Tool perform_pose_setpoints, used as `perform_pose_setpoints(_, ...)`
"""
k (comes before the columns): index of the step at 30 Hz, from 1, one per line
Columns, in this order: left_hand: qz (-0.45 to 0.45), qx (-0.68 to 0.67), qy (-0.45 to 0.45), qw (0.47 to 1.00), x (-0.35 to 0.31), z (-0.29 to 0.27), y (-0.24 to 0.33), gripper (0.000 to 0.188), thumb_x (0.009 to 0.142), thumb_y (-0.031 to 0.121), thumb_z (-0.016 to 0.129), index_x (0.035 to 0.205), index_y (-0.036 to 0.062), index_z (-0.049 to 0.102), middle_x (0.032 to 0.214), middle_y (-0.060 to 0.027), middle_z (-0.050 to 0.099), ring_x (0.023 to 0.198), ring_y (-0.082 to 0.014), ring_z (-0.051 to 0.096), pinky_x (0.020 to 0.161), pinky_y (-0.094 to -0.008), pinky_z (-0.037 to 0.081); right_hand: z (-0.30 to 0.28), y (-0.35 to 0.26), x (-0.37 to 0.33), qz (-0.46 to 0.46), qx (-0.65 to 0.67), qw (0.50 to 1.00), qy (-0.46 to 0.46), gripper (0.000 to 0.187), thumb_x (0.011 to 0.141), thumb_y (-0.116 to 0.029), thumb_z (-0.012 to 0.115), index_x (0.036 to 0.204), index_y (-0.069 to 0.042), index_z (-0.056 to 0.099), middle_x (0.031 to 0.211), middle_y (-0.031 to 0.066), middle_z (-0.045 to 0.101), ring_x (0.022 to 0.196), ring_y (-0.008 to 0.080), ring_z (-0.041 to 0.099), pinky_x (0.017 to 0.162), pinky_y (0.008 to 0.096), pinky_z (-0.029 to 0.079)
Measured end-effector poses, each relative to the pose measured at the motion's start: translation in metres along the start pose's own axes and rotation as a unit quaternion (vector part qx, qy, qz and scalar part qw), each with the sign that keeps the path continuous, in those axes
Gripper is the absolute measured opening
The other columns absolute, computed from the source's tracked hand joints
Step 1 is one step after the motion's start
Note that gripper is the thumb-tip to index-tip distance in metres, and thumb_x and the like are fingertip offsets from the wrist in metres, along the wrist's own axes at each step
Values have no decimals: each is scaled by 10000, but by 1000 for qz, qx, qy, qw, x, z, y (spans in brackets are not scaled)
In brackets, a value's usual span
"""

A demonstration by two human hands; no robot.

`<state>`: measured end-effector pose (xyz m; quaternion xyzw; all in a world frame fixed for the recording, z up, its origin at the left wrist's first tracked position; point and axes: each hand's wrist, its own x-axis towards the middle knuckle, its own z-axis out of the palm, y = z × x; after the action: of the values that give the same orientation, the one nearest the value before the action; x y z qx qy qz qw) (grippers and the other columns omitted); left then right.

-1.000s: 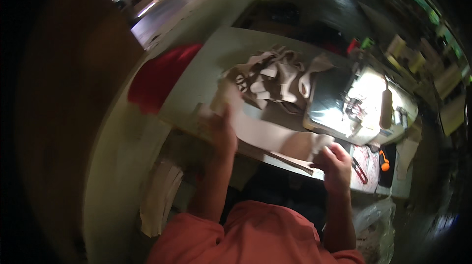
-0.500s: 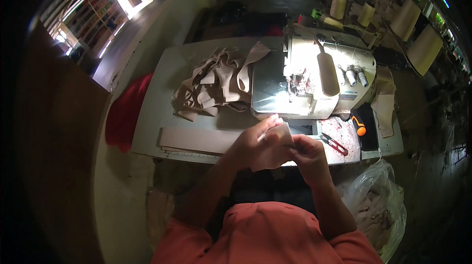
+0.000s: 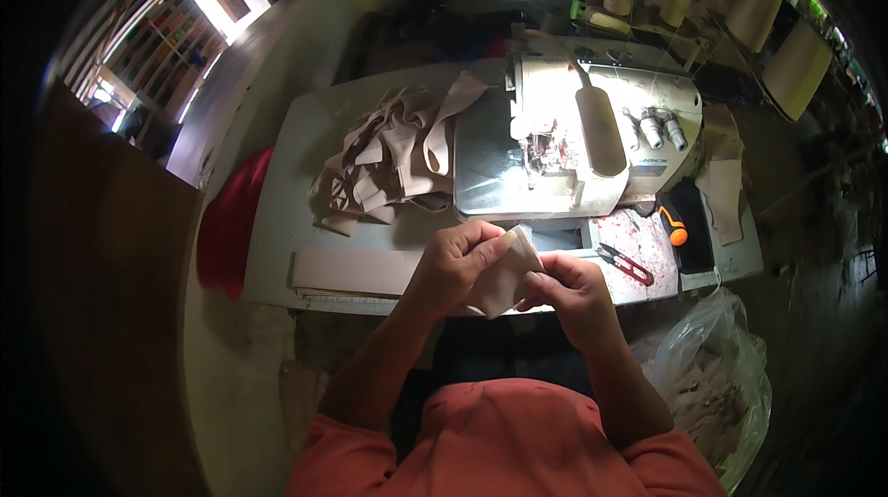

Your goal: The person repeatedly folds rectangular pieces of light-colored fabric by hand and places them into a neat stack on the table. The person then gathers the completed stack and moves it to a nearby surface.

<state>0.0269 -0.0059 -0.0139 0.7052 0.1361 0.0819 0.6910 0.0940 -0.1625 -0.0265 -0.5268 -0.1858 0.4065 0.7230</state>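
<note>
Both of my hands grip one folded piece of beige fabric [image 3: 504,284] just over the table's front edge. My left hand [image 3: 455,261] pinches its upper left side, thumb on top. At the lower right edge my right hand [image 3: 572,293] holds it between thumb and fingers. Behind them stands a white sewing machine [image 3: 555,187] with its lamp-lit needle area and a shiny metal plate. To the left lies a loose heap of beige fabric strips [image 3: 393,155]. A flat stack of beige fabric strips [image 3: 356,272] rests along the front edge, left of my hands.
Red-handled thread snips [image 3: 627,266] lie right of my hands, near an orange-ended tool [image 3: 678,236] on a black pad. A clear plastic bag [image 3: 712,386] of scraps hangs at the right edge. Thread cones [image 3: 797,67] stand back right; red cloth [image 3: 231,229] is at left.
The fabric has been turned between my fingers, so its flat face now shows more. My left thumb has come round on top of it. The view has shifted slightly.
</note>
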Motion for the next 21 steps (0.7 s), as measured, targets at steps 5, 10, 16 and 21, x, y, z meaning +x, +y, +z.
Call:
perform_pose_setpoints(5, 30, 136, 13, 990, 30, 1, 1, 153, 795, 139, 546, 802, -11, 573, 682, -4, 565, 625, -42, 479, 564, -202, 404, -8, 7, 20, -18, 87, 995, 34, 155, 799, -42, 498, 917, 58, 511, 769, 75, 556, 655, 116, 544, 608, 256, 500)
perform_pose_setpoints(10, 50, 247, -14, 968, 63, -1, 4, 121, 769, 95, 556, 772, -24, 572, 664, -10, 569, 602, -44, 469, 551, -210, 404, -18, 18, 39, -6, 130, 989, 72, 140, 783, -33, 516, 893, 51, 496, 747, 72, 525, 628, 116, 526, 588, 277, 507)
perform_pose_setpoints(16, -24, 101, -120, 987, 58, 0, 5, 269, 773, 103, 577, 978, -42, 482, 850, -63, 582, 758, -79, 520, 662, -210, 427, -18, 7, 31, -77, 104, 989, 77, 176, 777, -49, 542, 915, 55, 510, 819, 101, 571, 728, 125, 553, 627, 242, 470)
perform_pose_setpoints(21, -152, -92, -325, 929, 36, -14, -8, 547, 692, 39, 649, 1129, -40, 330, 825, -108, 568, 753, -120, 547, 642, -219, 443, -51, 3, 18, -83, 125, 982, 116, 164, 771, -18, 476, 921, 45, 503, 825, 93, 572, 689, 123, 563, 636, 223, 458)
